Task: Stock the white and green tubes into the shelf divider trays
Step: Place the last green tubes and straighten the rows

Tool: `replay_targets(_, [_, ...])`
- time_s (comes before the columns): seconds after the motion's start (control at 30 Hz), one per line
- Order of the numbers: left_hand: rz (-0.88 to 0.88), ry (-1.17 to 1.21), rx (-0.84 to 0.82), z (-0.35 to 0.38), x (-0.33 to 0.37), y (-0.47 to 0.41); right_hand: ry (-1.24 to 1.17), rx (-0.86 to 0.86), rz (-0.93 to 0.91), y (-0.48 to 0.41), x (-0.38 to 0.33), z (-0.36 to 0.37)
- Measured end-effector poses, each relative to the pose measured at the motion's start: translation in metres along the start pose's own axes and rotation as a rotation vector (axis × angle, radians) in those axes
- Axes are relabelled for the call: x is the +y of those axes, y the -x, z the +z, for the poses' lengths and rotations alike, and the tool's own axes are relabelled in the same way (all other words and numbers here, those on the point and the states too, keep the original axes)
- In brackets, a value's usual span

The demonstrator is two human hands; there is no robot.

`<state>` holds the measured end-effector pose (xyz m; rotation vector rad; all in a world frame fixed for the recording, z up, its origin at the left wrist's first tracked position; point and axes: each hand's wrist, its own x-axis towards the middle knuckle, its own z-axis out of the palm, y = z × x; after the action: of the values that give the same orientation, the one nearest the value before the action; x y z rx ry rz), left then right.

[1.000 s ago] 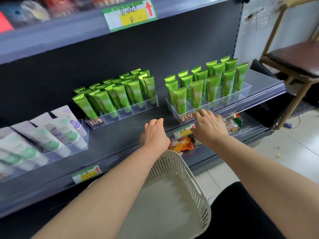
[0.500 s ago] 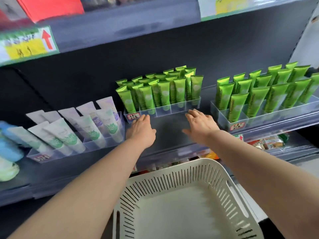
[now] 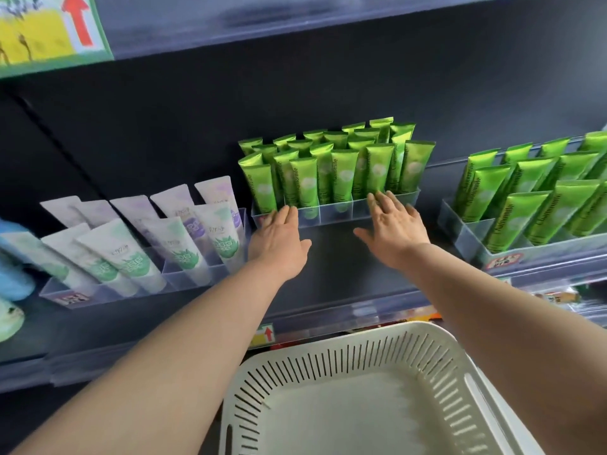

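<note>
**Hand and Tray Position: Middle Divider Tray**

Both hands were extended, palms down, fingers straight and holding nothing; the left hand (image 3: 279,238) had its fingertips on the left end of the front wall of the clear plastic divider tray (image 3: 335,215); the right hand (image 3: 394,234) had its fingertips on the same wall nearer its right end. Directly beyond the fingertips, the glossy green tubes (image 3: 341,172) stood upright in rows inside this tray, filling its compartments. Between the two hands lay a bare strip of the dark shelf board (image 3: 328,257). Left of the left hand, the white tubes with green and purple print (image 3: 184,234) leaned back in a second clear tray (image 3: 108,292). Right of the right hand, well apart, a third clear tray (image 3: 466,231) held further green tubes (image 3: 555,208), tilted back. Below and nearer than both forearms sat a white slotted plastic basket (image 3: 361,356). A small yellow price label with a red arrow (image 3: 264,334) sat on the shelf edge under the left forearm.
</note>
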<state>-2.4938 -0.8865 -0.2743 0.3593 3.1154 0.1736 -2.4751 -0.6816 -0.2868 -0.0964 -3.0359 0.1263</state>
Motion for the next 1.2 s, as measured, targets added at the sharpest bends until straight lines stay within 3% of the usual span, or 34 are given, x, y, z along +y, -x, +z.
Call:
replay_targets(0.3, [0.071, -0.189, 0.005, -0.016, 0.0, -0.002, 0.07, 0.018, -0.007, -0.007, -0.002, -0.015])
replay_targets(0.77, [0.049, -0.132, -0.084, -0.024, 0.013, 0.035, 0.047, -0.041, 0.009, 0.035, -0.002, -0.03])
replay_targets(1.2, [0.087, -0.113, -0.067, -0.023, 0.025, 0.098, -0.011, -0.085, 0.033, 0.096, 0.001, -0.044])
